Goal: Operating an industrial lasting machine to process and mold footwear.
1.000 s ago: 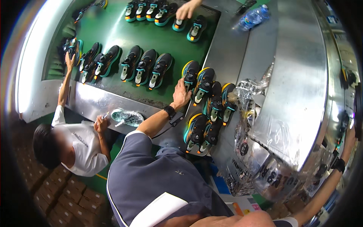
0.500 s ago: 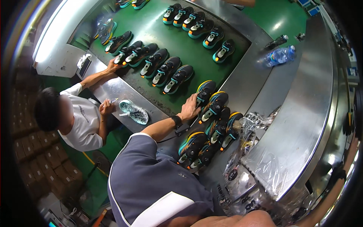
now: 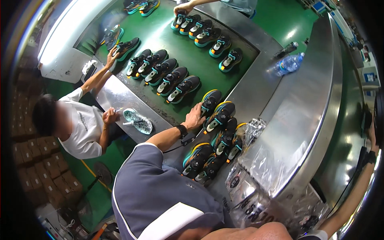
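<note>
My left hand, with a dark band at its wrist, is closed on the left side of a black sneaker with a yellow and teal sole, at the corner of the metal bench. Close to that shoe stand more black sneakers, among them one right beside it and a pair nearer to me. My right arm reaches far out to the right, and my right hand is at the dark rim of the picture. Its fingers are too dark to make out. A dark object shows beside it.
Black sneakers stand in rows on the green belt. At left a co-worker's hand touches a sneaker; another person's hand is at the far row. Clear plastic bags, a water bottle and a teal sole lie about.
The view has shifted a little. The co-worker at left has moved a hand to a farther sneaker. Another person's hand has come onto the far row. My left hand stays on its sneaker.
</note>
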`<state>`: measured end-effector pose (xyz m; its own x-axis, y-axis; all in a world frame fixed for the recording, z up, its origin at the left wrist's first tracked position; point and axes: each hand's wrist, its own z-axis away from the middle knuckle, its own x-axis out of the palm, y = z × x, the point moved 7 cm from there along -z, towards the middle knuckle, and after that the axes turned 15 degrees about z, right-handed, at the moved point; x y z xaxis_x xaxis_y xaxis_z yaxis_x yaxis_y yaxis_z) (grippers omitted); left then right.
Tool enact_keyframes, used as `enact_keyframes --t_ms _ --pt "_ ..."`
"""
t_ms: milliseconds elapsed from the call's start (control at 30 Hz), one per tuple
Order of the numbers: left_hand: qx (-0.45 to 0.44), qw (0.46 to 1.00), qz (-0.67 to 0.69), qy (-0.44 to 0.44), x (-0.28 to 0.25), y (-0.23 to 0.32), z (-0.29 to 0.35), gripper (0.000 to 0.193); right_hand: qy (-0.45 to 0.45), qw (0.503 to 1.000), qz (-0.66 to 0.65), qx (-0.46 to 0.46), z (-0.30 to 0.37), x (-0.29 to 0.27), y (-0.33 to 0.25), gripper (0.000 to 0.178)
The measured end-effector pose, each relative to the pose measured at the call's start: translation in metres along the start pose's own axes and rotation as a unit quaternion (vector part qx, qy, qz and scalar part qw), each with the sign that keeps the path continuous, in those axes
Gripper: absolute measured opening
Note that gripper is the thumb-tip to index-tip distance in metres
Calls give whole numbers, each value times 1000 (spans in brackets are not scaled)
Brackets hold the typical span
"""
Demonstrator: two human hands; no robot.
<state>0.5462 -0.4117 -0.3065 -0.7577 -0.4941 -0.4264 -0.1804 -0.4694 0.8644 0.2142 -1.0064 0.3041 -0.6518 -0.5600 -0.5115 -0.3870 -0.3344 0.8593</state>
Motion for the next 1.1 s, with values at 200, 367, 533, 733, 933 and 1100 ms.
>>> enact_keyframes --t_ms 200,367,533,733,933,1100 --pt "-10 1000 5 -3 -5 -4 2 80 37 990 -128 35 74 -35 -27 54" --pt "78 996 -35 31 -15 3 1 82 37 976 -115 179 189 -133 -38 52" --pt "108 930 237 -260 -6 115 104 42 108 878 -326 334 403 -231 -22 75" --pt "-131 437 399 -795 21 280 341 61 200 733 -476 443 626 -300 -137 89" --pt "88 367 379 -845 70 375 509 102 81 563 -511 644 781 -301 -263 70" --pt "-140 392 312 -854 113 312 640 48 135 402 -519 742 933 -315 -338 63"
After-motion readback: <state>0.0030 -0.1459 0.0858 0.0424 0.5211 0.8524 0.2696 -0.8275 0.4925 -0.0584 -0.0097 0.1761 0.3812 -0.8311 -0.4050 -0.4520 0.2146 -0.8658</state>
